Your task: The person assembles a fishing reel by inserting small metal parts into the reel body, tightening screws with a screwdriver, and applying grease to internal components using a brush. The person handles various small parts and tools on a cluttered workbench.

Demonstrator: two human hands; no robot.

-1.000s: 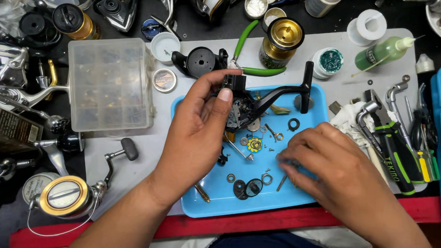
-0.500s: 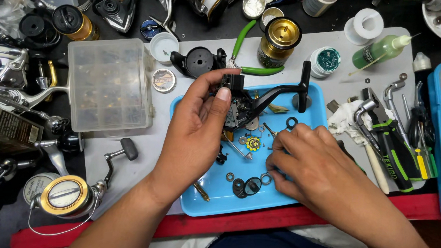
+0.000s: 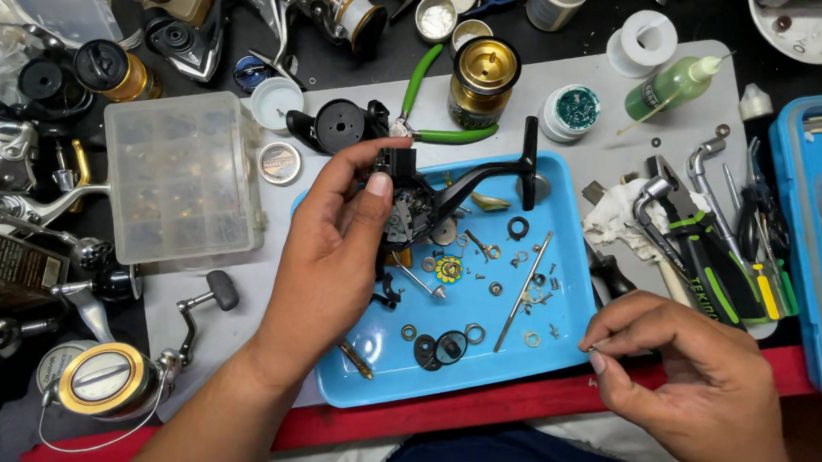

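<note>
My left hand (image 3: 336, 246) grips the opened reel body (image 3: 412, 203) above the blue tray (image 3: 553, 357); my right hand (image 3: 691, 382) pinches a tiny part. Reassembly looks barely begun: loose washers (image 3: 471, 333) lie between them.

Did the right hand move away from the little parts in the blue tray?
Yes. The right hand was over the blue tray among the small parts; now it has pulled back toward the person, just off the tray's near right corner, fingertips pinched on something tiny.

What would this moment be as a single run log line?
left hand: holds black reel body over blue tray | right hand: pinches tiny part, off tray's right edge | loose washers, screws in tray
</note>
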